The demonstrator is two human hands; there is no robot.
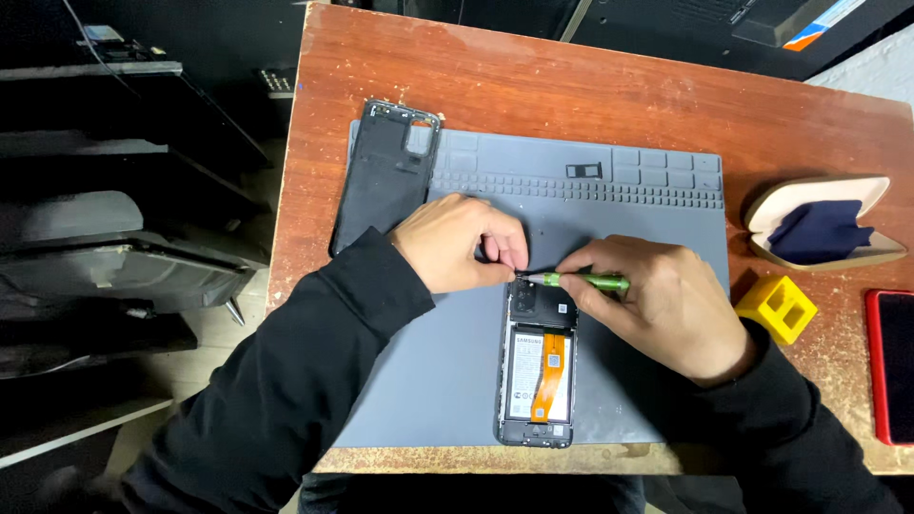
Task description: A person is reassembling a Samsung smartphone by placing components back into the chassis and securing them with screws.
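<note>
Two hands working over an opened phone [536,366], lying face down with its back removed near the front edge of a grey work mat [609,205]. Left hand [457,243] curling loosely, fingers bent inward and fingertips [514,257] pressing down just above the phone's top edge, holding nothing that can be made out. Right hand [657,305] closing narrowly around a green screwdriver [583,281], pinching its shaft between thumb and forefinger, tip resting at the phone's upper corner beside the camera block. Showing inside the phone: a pale battery crossed by an orange flex cable [550,373]. Lying apart at the mat's far left corner: the removed black back cover [386,176]. Sitting well right of the mat on the reddish wooden table [571,86]: a yellow block [776,309], an open case with dark blue cloth [819,228], and a red-edged phone [893,366].
</note>
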